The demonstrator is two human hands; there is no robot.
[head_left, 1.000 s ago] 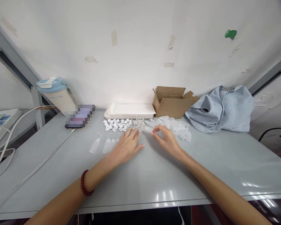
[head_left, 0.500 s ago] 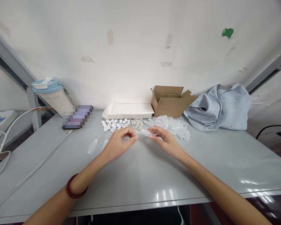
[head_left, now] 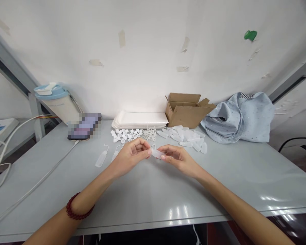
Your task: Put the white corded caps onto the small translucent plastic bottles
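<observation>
My right hand (head_left: 180, 157) grips a small translucent plastic bottle (head_left: 157, 154) between thumb and fingers, its narrow end pointing left. At that end my left hand (head_left: 134, 154) is closed in a pinch touching the bottle; whatever sits between its fingertips is hidden. A bit of white cord shows just above the bottle. Just behind the hands lie a heap of white caps (head_left: 122, 135), a bundle of white cords (head_left: 149, 134) and a pile of similar translucent bottles (head_left: 187, 135). To the left, a bottle with a cord (head_left: 101, 159) lies flat, with another partly behind my left hand.
A stack of white sleeves (head_left: 142, 119) and an open cardboard box (head_left: 186, 115) stand against the wall. Light-blue cloth (head_left: 238, 117) lies at the right. On the left are a phone (head_left: 84, 127) with its cable (head_left: 49, 175) and a blue-lidded cup (head_left: 57, 103).
My hands have come closer together and slightly lower. The left fingertips now meet the bottle's narrow end, where a gap showed before.
</observation>
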